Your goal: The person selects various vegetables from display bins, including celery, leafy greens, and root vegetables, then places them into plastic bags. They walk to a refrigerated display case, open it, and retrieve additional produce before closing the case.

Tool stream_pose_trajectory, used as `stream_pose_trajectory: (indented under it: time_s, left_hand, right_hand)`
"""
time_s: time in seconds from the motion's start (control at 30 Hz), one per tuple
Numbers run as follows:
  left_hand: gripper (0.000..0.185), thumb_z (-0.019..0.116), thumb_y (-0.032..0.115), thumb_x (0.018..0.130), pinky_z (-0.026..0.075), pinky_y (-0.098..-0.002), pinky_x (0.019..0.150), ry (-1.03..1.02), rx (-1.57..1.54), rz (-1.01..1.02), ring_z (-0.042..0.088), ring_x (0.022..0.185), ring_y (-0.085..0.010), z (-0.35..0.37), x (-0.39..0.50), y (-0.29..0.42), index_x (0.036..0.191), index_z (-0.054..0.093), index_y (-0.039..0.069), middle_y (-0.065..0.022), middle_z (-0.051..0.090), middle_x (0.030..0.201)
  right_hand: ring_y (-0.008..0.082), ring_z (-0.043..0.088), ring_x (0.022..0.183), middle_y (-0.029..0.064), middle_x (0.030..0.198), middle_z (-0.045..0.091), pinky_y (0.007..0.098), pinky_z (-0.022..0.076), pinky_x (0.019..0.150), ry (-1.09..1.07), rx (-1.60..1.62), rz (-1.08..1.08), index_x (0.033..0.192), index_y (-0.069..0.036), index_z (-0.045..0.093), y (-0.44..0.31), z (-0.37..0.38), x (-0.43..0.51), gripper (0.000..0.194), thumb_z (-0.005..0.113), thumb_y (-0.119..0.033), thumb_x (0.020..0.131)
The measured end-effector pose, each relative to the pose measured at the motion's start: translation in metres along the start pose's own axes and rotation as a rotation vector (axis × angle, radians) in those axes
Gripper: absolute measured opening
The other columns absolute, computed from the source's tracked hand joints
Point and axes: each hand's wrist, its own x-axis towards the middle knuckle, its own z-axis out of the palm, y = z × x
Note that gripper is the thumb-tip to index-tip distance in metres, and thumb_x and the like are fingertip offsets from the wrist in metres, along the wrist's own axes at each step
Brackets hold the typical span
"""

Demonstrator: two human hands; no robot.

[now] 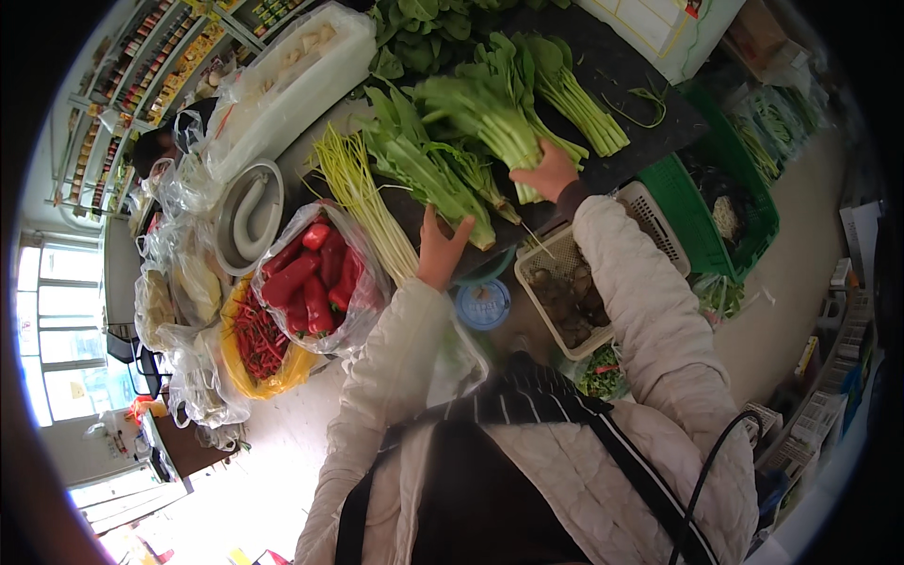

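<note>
My right hand [549, 173] grips the pale stalks of a bunch of leafy greens [505, 131]; its leaf end is blurred. Thumb and fingers apart, my left hand [441, 246] rests against the lower part of long-leaf lettuce [441, 187]. Between the two lies a thinner bunch of greens with roots [487, 185]. Yellow chives [367, 198] with white stems lie left of my left hand. Another bunch of stalked greens [583, 106] is to the right of the gripped one. All of these lie on a dark table covering [635, 166].
Left are a bag of red peppers [304, 282], a yellow bag of chillies [261, 339], a metal basin [277, 233] and a foam box [318, 88]. Close to me stand a blue-lidded tub [483, 305] and a beige basket [540, 314]. A green crate [759, 240] is at right.
</note>
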Motion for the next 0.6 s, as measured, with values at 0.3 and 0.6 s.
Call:
stream_pose_trajectory:
  time_s: [0.3,0.6]
  left_hand:
    - [0.071,0.061,0.031,0.088,0.041,-0.0309,0.092,-0.042,-0.097,-0.179,0.051,0.110,-0.0217,-0.036,-0.043,-0.001,0.139,0.024,-0.002,-0.0184,0.049,0.124]
    - [0.070,0.066,0.029,0.084,0.044,-0.0313,0.089,0.008,-0.041,-0.176,0.052,0.111,-0.0228,-0.039,-0.072,-0.006,0.134,0.032,-0.006,-0.0209,0.048,0.126]
  right_hand:
    - [0.0318,0.053,0.103,0.0158,0.111,0.059,0.0394,0.0437,0.089,0.267,-0.396,-0.043,0.122,-0.002,0.047,-0.014,-0.074,0.029,0.075,0.072,-0.041,0.062]
    - [0.0364,0.042,0.120,0.0213,0.130,0.044,0.0408,0.0379,0.098,0.246,-0.686,-0.051,0.141,-0.002,0.022,0.045,-0.070,0.057,0.101,0.069,-0.052,0.067]
